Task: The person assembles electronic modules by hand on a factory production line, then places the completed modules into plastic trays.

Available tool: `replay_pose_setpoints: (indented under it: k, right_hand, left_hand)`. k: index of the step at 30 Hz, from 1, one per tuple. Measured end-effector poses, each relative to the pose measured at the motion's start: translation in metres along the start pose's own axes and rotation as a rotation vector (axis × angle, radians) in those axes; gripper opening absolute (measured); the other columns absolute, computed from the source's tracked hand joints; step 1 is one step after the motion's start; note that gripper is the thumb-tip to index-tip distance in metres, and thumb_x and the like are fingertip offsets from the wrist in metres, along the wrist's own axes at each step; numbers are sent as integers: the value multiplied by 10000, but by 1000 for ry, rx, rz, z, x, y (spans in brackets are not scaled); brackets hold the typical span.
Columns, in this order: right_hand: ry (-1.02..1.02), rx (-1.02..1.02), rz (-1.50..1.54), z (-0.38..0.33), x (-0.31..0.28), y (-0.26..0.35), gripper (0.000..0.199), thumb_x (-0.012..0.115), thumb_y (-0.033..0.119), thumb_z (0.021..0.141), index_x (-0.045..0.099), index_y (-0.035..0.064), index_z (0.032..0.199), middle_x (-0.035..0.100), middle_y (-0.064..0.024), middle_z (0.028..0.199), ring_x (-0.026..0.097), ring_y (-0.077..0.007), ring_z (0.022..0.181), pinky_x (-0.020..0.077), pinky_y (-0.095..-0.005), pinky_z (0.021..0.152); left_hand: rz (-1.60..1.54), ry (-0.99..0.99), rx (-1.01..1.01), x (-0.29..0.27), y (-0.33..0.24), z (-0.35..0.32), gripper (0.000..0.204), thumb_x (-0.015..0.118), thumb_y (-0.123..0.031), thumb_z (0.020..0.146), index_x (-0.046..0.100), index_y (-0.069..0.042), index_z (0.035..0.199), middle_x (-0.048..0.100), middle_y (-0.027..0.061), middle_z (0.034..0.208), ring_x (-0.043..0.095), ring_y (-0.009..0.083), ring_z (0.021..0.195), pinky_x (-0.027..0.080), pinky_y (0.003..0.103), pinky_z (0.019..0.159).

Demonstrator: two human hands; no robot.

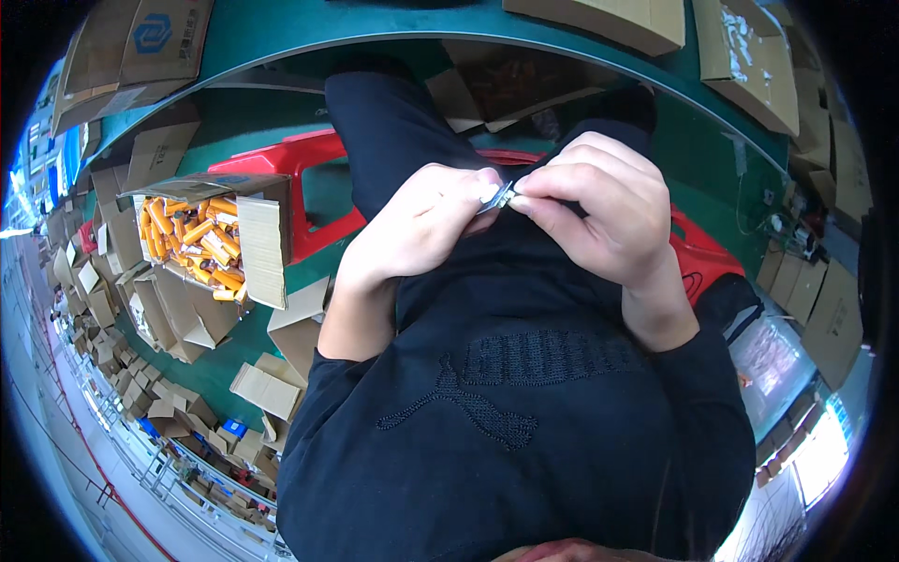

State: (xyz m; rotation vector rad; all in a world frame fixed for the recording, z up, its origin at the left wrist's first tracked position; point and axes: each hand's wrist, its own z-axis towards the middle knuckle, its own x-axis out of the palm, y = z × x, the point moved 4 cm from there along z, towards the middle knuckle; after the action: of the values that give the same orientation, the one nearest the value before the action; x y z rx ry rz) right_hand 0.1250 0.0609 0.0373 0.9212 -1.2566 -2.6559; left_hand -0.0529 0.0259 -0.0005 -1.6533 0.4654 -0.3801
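- The left hand [429,220] pinches a small part [500,197] between thumb and finger, so its grip is narrow.
- The right hand [604,201] pinches close too, with its thumb and finger at the other side of the same part.
- The small part is up over the lap, between the two hands. It looks thin, with a dark bit, a shiny bit and some white, but the fingers hide much of it.
- I think the work on this part is half way: both hands are on it, and it is not put down. I cannot tell how much is left to do on it.
- On the left, an open box [262,251] is full of orange pieces [192,234]. They look smooth and round, like short tubes. I cannot tell if they are done or waiting.
- At the top right, a brown card box [715,58] has little white bits [736,42] in it.
- The table [421,21] is flat and green.
- The seat [300,183] looks like hard red plastic.
- The dark shirt [581,440] is soft cloth with bumpy stitches.
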Motion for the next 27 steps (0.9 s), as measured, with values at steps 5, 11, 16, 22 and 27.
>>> replay_pose_setpoints:
  k: [5, 11, 16, 22, 27]
  right_hand:
    - [-16, 133, 199, -1, 3, -9, 191, 809, -1, 794, 742, 11, 972, 725, -74, 832, 625, -173, 660, 510, -255, 602]
    - [-2, 58, 198, 0, 7, -13, 223, 811, -8, 797, 735, -4, 1006, 741, -80, 851, 641, -169, 670, 518, -254, 604]
    - [-99, -22, 48, -1, 10, -7, 198, 809, -2, 794, 723, 9, 971, 744, -78, 851, 645, -180, 672, 523, -265, 625]
    - [-150, -155, -196, -1, 9, 4, 139, 786, 16, 802, 709, 41, 915, 718, -62, 822, 632, -187, 653, 505, -282, 623]
    - [-119, -171, -229, -3, 6, 4, 135, 774, 23, 807, 708, 48, 922, 704, -57, 809, 627, -185, 647, 492, -282, 612]
  left_hand:
    - [-8, 13, -19, 0, 3, 0, 308, 419, -148, 1051, 555, -40, 798, 575, 67, 698, 467, 227, 610, 408, 343, 641]
    - [-115, -12, -45, 3, 9, 1, 363, 380, -169, 1074, 533, -52, 766, 546, 55, 662, 452, 208, 588, 405, 327, 631]
    - [-313, -94, -119, 13, 17, 3, 426, 333, -197, 1091, 513, -59, 731, 512, 43, 626, 431, 180, 568, 397, 304, 612]
    - [-424, -129, -209, 18, 18, 0, 474, 298, -223, 1098, 484, -71, 690, 476, 27, 598, 408, 154, 557, 387, 285, 593]
    - [-363, -82, -222, 17, 17, -1, 482, 291, -238, 1102, 479, -81, 687, 473, 25, 598, 410, 155, 559, 391, 288, 601]
